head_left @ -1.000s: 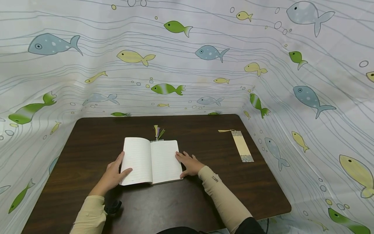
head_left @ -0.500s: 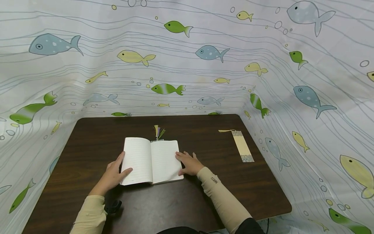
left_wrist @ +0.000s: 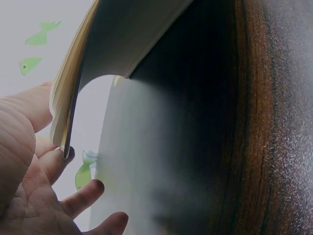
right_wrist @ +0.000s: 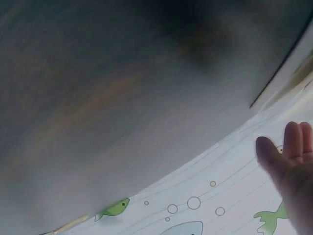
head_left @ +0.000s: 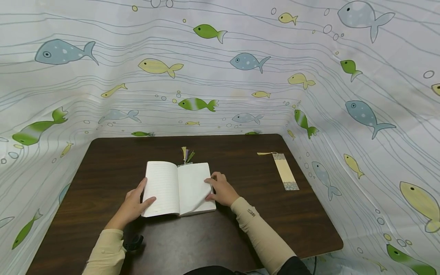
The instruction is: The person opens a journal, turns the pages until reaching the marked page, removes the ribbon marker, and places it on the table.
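An open notebook (head_left: 160, 187) with ruled pages lies on the table. My left hand (head_left: 132, 206) grips its left side, thumb on top of the page; in the left wrist view the cover's edge sits between thumb and fingers, and the other fingers (left_wrist: 85, 198) spread out below. At the right edge, my right hand (head_left: 222, 191) pinches a loose page (head_left: 192, 183), whose lower corner curls up off the pages beneath. The right wrist view shows the right hand's thumb and fingertips, with the notebook partly cut off by the frame.
Yellow, purple and green tassels (head_left: 186, 154) stick out past the notebook's top edge. A cream bookmark (head_left: 286, 172) with patterned ends and a yellow tassel lies on the right of the dark wood table (head_left: 237, 149). A fish-print curtain (head_left: 206, 84) surrounds the table.
The right fingers have drawn in slightly and lifted the right page, its lower corner now turned up and leftward. The left hand has stayed on the notebook's left side.
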A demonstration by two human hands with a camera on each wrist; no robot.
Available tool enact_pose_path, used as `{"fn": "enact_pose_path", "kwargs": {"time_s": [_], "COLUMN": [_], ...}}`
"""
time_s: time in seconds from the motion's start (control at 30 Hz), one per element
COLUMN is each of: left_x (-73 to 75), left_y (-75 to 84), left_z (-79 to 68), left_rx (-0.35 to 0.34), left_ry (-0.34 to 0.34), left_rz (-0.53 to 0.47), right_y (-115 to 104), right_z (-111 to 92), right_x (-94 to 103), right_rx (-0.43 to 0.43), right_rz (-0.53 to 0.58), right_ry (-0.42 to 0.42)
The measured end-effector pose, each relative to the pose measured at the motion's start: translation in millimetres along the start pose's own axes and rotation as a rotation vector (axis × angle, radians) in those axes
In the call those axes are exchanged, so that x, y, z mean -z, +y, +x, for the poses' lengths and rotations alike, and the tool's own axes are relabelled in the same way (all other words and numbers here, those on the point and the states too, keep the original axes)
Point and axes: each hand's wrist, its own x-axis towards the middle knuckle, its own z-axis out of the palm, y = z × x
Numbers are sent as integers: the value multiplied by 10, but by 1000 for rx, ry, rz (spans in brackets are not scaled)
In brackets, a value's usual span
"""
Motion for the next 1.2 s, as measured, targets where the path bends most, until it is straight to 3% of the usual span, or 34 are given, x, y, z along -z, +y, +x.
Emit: {"fn": "enact_pose_path", "kwargs": {"time_s": [0.3,0.5,0.67,0.77,0.97,1.2], "left_x": [5,3,1,0,3,5], "left_y": [9,4,8,7,4,20], "left_z": [5,12,5,1,3,7], "left_rx": [10,12,8,3,-6,-20], "left_ry": [-4,-4,-5,-3,-1,9], "left_rz": [0,1,-3,-10,-14,-26], "right_y": [-77,-192,-311,-393,-530,-633], "right_z": [66,101,119,121,136,139], "right_x": [67,26,-37,-72,-161,-239], "right_rx": [78,84,163,209,290,337], "right_rz": [286,483,649,632,363,180], "right_ry": [-62,-193,-283,-321,-312,-327]}}
